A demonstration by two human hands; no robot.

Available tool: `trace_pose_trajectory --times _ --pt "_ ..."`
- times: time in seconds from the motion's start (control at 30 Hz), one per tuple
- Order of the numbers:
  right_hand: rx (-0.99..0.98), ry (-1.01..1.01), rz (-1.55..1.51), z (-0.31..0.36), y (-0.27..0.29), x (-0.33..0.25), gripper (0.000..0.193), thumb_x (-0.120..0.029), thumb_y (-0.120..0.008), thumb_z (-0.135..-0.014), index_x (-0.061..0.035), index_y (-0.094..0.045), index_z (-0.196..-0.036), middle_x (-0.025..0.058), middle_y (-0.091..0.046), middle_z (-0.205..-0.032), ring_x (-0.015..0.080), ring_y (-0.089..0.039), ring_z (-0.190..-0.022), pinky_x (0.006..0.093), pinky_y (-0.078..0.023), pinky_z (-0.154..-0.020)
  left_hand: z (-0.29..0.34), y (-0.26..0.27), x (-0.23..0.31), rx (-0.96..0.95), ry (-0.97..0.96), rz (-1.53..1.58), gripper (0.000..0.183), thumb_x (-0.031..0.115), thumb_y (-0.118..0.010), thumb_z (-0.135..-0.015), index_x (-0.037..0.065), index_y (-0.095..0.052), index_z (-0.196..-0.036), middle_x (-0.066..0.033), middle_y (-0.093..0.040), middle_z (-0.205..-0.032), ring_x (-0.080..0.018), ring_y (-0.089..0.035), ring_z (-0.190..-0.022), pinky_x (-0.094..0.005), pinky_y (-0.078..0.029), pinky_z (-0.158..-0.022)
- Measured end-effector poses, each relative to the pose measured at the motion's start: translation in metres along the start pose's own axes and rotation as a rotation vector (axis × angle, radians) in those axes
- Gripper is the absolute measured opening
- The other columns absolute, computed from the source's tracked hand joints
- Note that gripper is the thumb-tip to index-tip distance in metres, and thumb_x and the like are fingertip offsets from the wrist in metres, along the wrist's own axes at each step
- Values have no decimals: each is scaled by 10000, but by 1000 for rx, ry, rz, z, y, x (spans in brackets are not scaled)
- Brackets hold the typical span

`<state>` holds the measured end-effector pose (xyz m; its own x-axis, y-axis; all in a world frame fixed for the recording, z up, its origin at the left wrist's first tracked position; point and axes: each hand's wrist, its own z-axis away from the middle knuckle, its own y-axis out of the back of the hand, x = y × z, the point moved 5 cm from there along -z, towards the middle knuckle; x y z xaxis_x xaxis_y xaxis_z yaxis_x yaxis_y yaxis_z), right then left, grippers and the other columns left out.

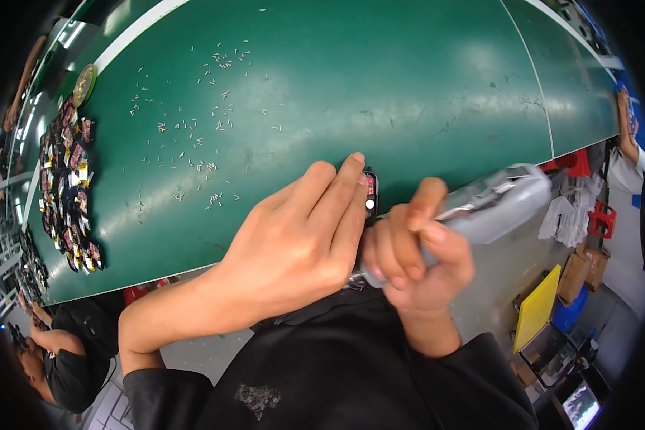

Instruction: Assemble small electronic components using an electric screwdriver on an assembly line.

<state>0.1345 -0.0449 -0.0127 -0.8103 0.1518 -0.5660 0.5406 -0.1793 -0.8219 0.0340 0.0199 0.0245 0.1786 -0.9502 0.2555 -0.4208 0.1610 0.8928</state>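
Observation:
My left hand (301, 236) is curled around a small black device (370, 195) with a white button, holding it at the near edge of the green table (380, 79); most of the device is hidden behind my fingers. My right hand (419, 251) grips a grey power tool (491, 204), shaped like an electric screwdriver, whose tip points toward the device and is hidden between my hands.
Many tiny pale screws (193, 143) lie scattered on the table's left half. A pile of small black and pink parts (68, 186) sits at the left edge beside a round dish (84, 84). Other people sit at the left and right. Cardboard boxes and a yellow board (537, 308) stand on the floor.

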Motion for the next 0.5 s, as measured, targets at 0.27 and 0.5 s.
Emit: trace_pose_trajectory --times 0.27,0.5 --pt "-245 228 273 -36 -31 -83 143 -207 -440 -942 -64 -444 -949 -21 -396 -505 96 -391 -429 277 -371 -533 11 -3 13 -129 -47 -18 465 -22 -658 -606 -220 -564 -1016 -350 -544 -1157 -332 -565 -831 -359 -536 -639" --pt "-284 151 348 -54 -21 -77 178 -225 -419 -946 -59 -483 -930 -31 -396 -511 88 -391 -443 269 -361 -551 14 -4 14 -68 -67 -89 430 -14 -641 -627 -207 -579 -1006 -336 -584 -1096 -319 -582 -814 -340 -537 -629"
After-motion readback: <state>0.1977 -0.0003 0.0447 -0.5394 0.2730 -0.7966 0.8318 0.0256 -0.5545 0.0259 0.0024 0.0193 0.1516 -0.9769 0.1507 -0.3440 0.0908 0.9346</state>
